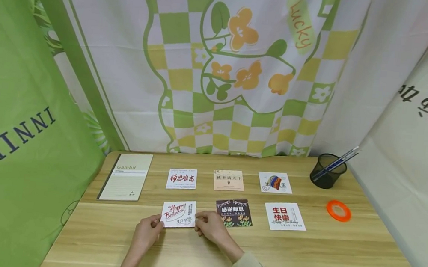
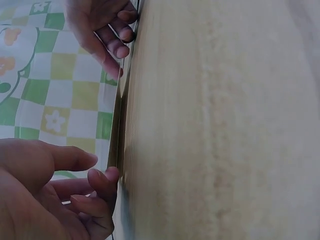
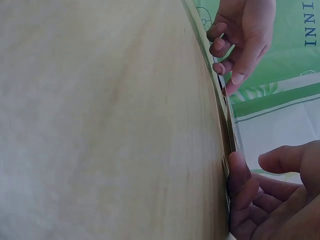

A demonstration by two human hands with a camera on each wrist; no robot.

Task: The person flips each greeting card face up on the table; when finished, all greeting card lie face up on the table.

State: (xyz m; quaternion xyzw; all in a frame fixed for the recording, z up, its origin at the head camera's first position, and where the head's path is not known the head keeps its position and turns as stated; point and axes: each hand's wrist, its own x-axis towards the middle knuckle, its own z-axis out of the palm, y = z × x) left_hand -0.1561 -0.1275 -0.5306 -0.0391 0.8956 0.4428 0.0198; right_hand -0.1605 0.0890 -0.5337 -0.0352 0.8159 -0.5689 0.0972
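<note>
A white birthday card (image 1: 178,214) with red "Happy Birthday" lettering lies face up, level with the table or just above it, in the front row of the head view. My left hand (image 1: 147,231) holds its left edge, and my right hand (image 1: 210,226) grips the right edge. From the left wrist, the card (image 2: 115,125) shows edge-on as a thin strip between the left hand (image 2: 60,195) and the right hand (image 2: 102,30). In the right wrist view, fingertips (image 3: 237,162) meet the card's near end. Beside the right hand is a dark card (image 1: 234,213) with flowers.
Behind stand a red-lettered white card (image 1: 181,179), a beige card (image 1: 229,180) and a colourful card (image 1: 275,183). Another birthday card (image 1: 285,216) lies right. A notebook (image 1: 126,177) is at left; a pen holder (image 1: 328,171) and an orange tape roll (image 1: 338,211) are at right.
</note>
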